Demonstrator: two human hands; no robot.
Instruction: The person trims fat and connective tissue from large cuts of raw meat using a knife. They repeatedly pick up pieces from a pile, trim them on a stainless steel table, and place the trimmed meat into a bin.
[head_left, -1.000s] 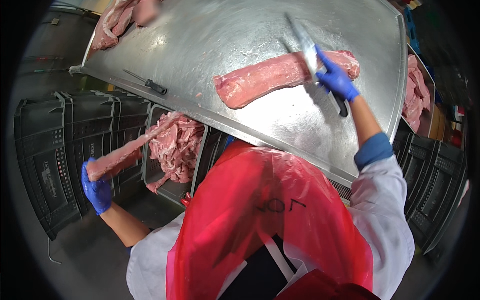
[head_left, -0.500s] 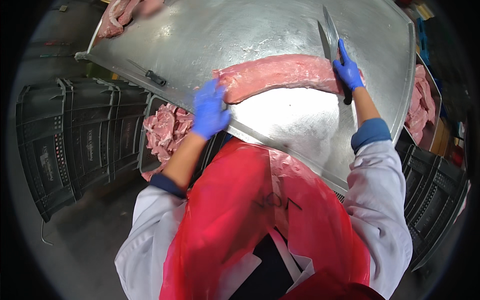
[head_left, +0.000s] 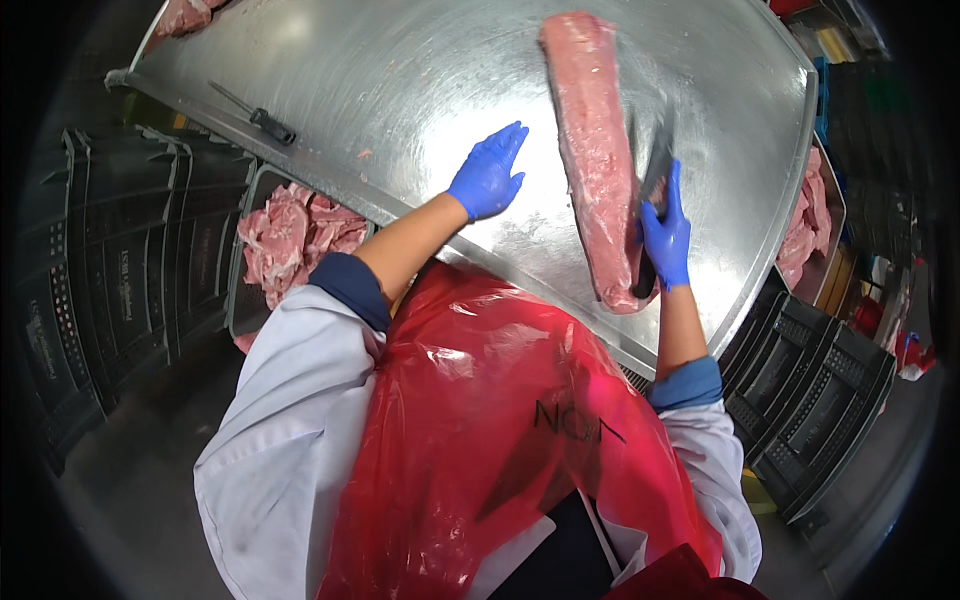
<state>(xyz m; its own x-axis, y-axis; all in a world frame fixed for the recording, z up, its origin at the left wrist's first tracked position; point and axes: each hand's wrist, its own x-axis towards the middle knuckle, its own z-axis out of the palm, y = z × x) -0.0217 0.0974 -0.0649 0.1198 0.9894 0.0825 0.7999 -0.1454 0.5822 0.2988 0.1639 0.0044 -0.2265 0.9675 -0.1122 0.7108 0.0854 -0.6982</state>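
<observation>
Left hand [head_left: 488, 176], fingers released, is at 9 o'clock from the meat [head_left: 592, 150]; right hand [head_left: 668, 238] grasps a knife [head_left: 657, 162] at 4 o'clock.

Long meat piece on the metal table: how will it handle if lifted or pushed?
The long meat piece is probably slippery on the metal table: its surface looks moist. Likely floppy if lifted by one end: long raw flesh, no bone showing. Probably hefty, being thick throughout.
</observation>
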